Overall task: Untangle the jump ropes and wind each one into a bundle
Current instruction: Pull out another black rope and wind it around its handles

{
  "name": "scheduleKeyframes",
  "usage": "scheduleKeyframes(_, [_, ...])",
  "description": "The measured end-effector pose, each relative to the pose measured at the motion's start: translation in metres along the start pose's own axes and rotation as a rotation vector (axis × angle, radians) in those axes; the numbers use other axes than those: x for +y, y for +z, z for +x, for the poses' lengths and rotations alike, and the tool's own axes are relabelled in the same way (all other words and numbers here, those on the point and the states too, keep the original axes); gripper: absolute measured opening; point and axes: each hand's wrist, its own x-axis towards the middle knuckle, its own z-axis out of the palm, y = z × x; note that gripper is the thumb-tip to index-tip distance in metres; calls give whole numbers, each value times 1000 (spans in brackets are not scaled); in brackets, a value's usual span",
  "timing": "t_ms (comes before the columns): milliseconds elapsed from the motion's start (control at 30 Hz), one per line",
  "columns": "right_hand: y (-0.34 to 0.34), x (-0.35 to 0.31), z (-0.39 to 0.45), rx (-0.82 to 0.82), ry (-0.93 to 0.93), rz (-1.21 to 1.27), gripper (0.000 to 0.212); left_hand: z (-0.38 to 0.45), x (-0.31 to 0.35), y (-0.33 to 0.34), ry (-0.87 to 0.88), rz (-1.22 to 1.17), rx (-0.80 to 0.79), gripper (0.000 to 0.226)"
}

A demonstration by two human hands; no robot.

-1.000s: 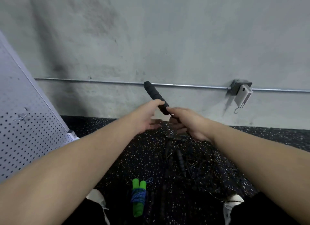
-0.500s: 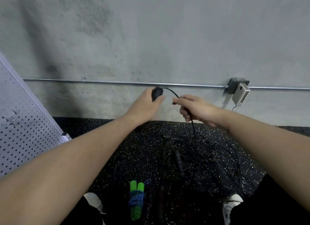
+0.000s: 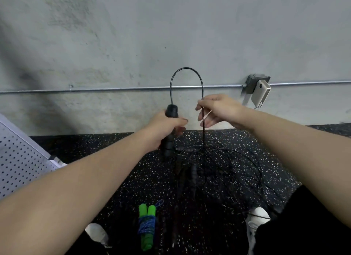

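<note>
In front of the wall, above the speckled floor, the left hand is clenched round a black handle, which stands nearly upright with its cord end up. From that top the cord arches over to the right and comes down into the right hand, which pinches it between thumb and forefinger, the other fingers loosely spread. The two hands are level and close together, the arch standing between and above them.

Below the right hand's pinch the cord runs straight down into the tangle on the floor, which lies beneath and slightly nearer the right hand. More black handles show in that heap; how many ropes it holds I cannot tell. A green rope, already bundled, lies on the floor nearer the left arm, well apart from the tangle.

The next move likely turns on that vertical run: the free length lies below the right hand, so that hand is better placed to draw cord up and feed it to the handle, while the left holds the handle steady. Snags in the heap may drag other ropes along.
</note>
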Motion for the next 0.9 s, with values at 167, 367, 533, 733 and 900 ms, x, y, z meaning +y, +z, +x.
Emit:
scheduleKeyframes(167, [-10,-14,5,206,-39,348,21,-5,-19,42,-40,93,-224,32])
scheduleKeyframes(367, [-16,-6,5,169,113,531,34,-6,-12,75,-27,-66,-181,44])
scheduleKeyframes(533, [-28,26,-4,-135,248,160,41,-5,20,74,-45,-336,-22,39])
scheduleKeyframes(733, [-20,38,-28,-553,144,-526,42,9,45,49,-7,-692,179,42])
scheduleKeyframes(900, [-12,27,-23,-260,-17,-330,17,20,20,45,37,-570,150,20])
